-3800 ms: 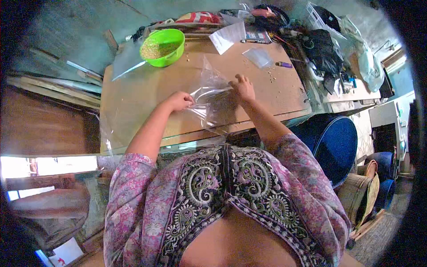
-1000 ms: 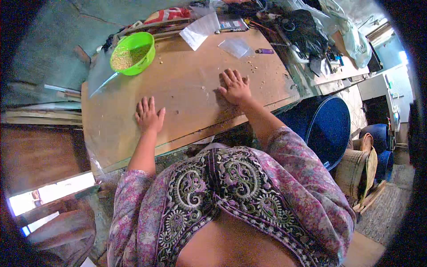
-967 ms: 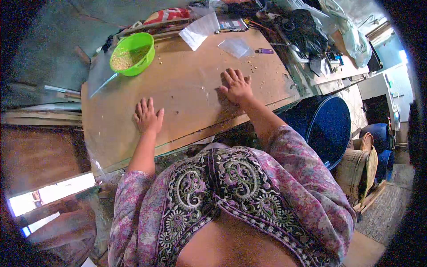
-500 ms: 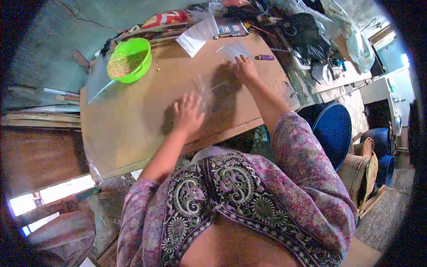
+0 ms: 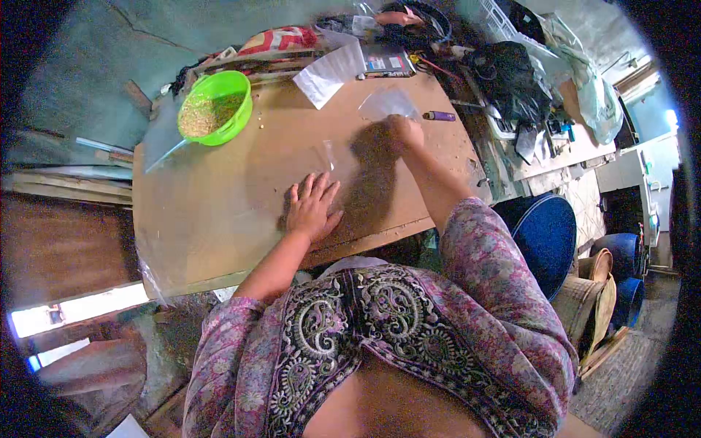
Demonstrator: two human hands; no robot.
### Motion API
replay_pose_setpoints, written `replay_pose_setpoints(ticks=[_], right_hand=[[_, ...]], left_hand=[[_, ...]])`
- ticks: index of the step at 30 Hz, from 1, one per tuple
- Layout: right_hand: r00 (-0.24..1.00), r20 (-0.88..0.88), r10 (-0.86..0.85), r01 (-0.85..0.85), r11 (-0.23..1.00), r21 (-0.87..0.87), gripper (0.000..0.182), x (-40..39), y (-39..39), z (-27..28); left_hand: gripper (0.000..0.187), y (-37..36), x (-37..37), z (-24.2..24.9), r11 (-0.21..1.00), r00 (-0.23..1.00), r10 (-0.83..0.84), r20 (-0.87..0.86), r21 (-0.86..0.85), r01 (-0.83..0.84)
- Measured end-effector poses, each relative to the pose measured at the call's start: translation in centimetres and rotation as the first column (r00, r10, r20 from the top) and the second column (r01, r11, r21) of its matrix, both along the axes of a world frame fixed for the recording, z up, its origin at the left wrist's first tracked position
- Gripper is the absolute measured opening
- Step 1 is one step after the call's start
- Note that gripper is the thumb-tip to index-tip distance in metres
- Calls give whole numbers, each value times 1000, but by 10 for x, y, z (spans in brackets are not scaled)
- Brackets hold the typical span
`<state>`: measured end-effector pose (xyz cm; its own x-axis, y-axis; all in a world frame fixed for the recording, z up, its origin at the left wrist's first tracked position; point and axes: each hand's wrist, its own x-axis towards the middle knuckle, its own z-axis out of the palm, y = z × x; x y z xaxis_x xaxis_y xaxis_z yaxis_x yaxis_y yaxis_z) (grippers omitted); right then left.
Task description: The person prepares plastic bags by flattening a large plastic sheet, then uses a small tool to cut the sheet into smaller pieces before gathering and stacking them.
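My left hand lies flat on the brown table with its fingers spread. Just beyond its fingertips rests a small clear plastic piece. At the near edge of the clear plastic bags, my right hand is closed, its fingers curled under. Whatever may be in those fingers is hidden. To the right of the bags lies a purple lighter. A bright green basin stands at the far left of the table, with pale grain-like bits inside.
A white paper and a dark flat box lie along the table's back edge. Black plastic bags are heaped at the right. Large blue drums and a woven basket stand on the floor to my right.
My right hand has drawn back slightly from the plastic bags, its fingers now curled. My left hand has come away from the small plastic piece and lies flat. The view has shifted slightly.
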<state>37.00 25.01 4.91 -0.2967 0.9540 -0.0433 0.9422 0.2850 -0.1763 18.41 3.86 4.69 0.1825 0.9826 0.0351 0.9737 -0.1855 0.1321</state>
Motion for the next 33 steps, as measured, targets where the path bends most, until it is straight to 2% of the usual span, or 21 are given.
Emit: replay_pose_setpoints(ticks=[1,2,4,5,7,8,9,11,12,14,15,17,18,19,20,21,25,27,29,31,33], right_hand=[[985,-102,-138,128,987,-98,20,1,1,5],[986,-102,-134,125,988,-94,20,5,8,-2],[836,-527,-150,202,978,42,20,16,25,-17],[838,-524,-149,201,979,43,20,17,29,-18],[672,-703,-231,306,952,-19,18,17,31,-3],[236,-896,-377,148,925,-351,11,21,45,-15],[238,-898,-370,148,928,-343,11,21,42,-7],[-146,-847,-511,-22,858,-513,8,22,24,10],[-147,-850,-506,-22,860,-509,8,21,17,12],[-248,-813,-527,-233,847,-478,9,15,1,13],[-250,-815,-523,-235,849,-473,9,8,-10,17],[-262,-756,-599,-403,780,-478,9,-10,-40,28],[-262,-752,-605,-408,775,-482,9,-21,-57,34],[-171,-765,-620,-416,750,-515,9,-32,-73,42],[-77,-774,-629,-423,723,-546,10,-42,-88,45],[-72,-770,-634,-431,716,-550,10,-52,-99,44],[-46,-772,-634,-566,653,-503,8,-76,-124,43],[-7,-798,-603,-516,686,-514,7,-80,-130,48],[32,-800,-599,-506,681,-530,8,-76,-136,61],[72,-799,-597,-493,675,-549,8,-72,-139,67],[117,-811,-574,-413,714,-565,7,-70,-136,70]], left_hand=[[60,0,0,2,1000,1000,0,-12,-21,0],[60,1,0,4,999,1000,-1,-23,-42,0],[60,1,-1,4,999,1000,-1,-14,-44,0],[61,0,-1,4,999,1000,-5,-5,-50,5],[61,-2,-1,-1,999,1000,-1,-7,-35,1],[62,-2,-1,-3,1000,1000,1,-13,-19,-2],[62,-1,-2,-5,1000,1000,2,-10,-11,-2],[64,-3,-2,-7,1000,1000,2,28,3,-2],[64,-3,-3,-6,1000,1000,0,27,8,0],[66,-3,-5,-2,999,998,28,53,21,-30],[66,-1,-7,-9,999,998,29,50,26,-31],[67,7,-12,-32,957,789,62,612,188,-221],[67,7,-5,-14,941,736,141,662,142,-308],[67,12,3,-1,940,735,151,660,135,-314],[63,19,9,10,946,548,135,826,57,-319],[60,25,13,17,952,323,121,939,-17,-307],[47,25,8,34,978,213,68,975,-23,-208],[32,16,3,43,967,-335,232,913,-255,-25],[27,11,-2,47,957,-389,229,892,-279,-77],[26,5,-13,57,885,-504,333,797,-449,-123],[25,4,-29,52,872,-457,358,814,-467,-149]])
